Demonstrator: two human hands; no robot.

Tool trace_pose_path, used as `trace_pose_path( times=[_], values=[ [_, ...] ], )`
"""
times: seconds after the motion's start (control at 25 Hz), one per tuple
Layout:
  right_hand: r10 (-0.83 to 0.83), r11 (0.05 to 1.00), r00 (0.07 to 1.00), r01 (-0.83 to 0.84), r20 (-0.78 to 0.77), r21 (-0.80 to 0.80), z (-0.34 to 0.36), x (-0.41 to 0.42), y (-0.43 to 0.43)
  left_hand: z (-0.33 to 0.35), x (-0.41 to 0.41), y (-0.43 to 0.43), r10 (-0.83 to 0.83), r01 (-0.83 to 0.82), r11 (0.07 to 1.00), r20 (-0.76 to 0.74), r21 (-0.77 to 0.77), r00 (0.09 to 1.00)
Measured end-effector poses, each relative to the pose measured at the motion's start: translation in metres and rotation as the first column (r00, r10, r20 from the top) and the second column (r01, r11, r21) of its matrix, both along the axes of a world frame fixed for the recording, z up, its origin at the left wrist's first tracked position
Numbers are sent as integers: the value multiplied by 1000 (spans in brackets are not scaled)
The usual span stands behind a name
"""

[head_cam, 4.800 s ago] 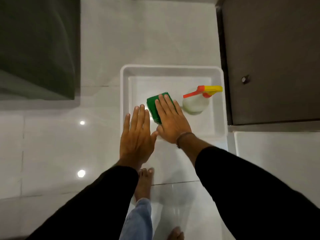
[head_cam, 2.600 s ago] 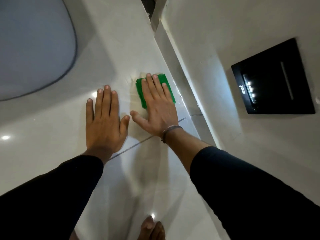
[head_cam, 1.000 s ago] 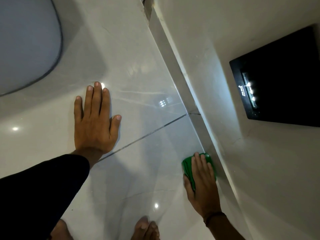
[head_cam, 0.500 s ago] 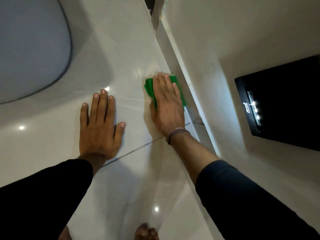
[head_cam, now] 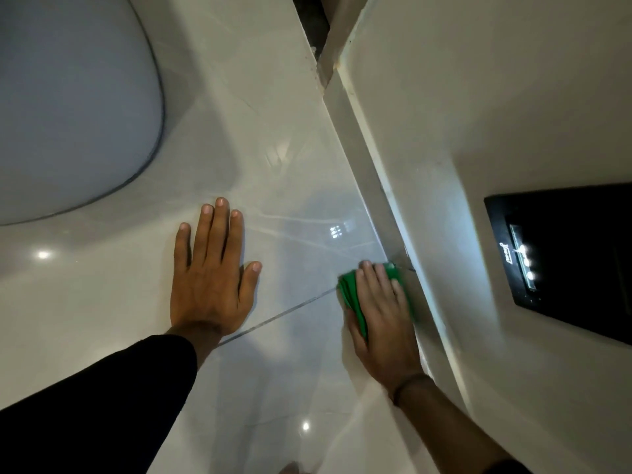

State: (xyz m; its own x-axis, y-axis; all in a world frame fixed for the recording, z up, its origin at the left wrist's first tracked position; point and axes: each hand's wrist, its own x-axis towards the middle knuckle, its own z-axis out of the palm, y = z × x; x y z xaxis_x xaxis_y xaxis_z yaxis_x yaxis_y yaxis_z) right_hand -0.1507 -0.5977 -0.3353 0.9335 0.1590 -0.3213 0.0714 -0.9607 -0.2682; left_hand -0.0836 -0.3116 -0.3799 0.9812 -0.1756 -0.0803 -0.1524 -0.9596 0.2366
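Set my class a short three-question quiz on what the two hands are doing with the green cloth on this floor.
1. Which hand presses the cloth? A. left B. right C. both
2. True or false: the left hand lies flat on the floor, holding nothing.
3. Fill in: the cloth lies at the foot of the ____.
Key: 1 B, the right hand. 2 true. 3 wall.
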Motion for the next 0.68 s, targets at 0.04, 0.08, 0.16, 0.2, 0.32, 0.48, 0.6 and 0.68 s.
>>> trace_pose_path(
  times=[0.04, 0.08, 0.16, 0.2, 0.32, 0.48, 0.6, 0.68],
  values=[
    [12, 1000, 999, -13, 31, 25, -1, 31, 11, 0, 0, 0, 1, -1, 1000, -2, 7, 1000],
    [7, 999, 998, -10, 66, 46, -3, 66, 25, 0, 0, -1, 3, -3, 1000, -1, 12, 1000],
    [-31, 996, 990, 20, 136, 82, -8, 138, 58, 1, -1, -2, 7, -7, 1000, 4, 11, 1000],
    [-53, 996, 986, 41, 160, 80, -11, 171, 73, 1, 0, -2, 7, -7, 1000, 7, 9, 1000],
    [-81, 996, 978, 72, 193, 54, -17, 214, 94, 2, 0, -2, 9, -9, 1000, -1, 9, 1000],
    [-84, 992, 982, 67, 167, 103, -11, 128, 58, -1, -1, -1, 7, -7, 1000, 7, 12, 1000],
    [-77, 997, 996, 76, 45, 31, -4, 8, 7, -3, -2, -1, 8, -8, 1000, 7, 1, 1000],
    [-64, 997, 997, 63, -30, -42, 2, -51, -16, -3, -3, -1, 5, -5, 1000, 11, -16, 1000]
  ],
)
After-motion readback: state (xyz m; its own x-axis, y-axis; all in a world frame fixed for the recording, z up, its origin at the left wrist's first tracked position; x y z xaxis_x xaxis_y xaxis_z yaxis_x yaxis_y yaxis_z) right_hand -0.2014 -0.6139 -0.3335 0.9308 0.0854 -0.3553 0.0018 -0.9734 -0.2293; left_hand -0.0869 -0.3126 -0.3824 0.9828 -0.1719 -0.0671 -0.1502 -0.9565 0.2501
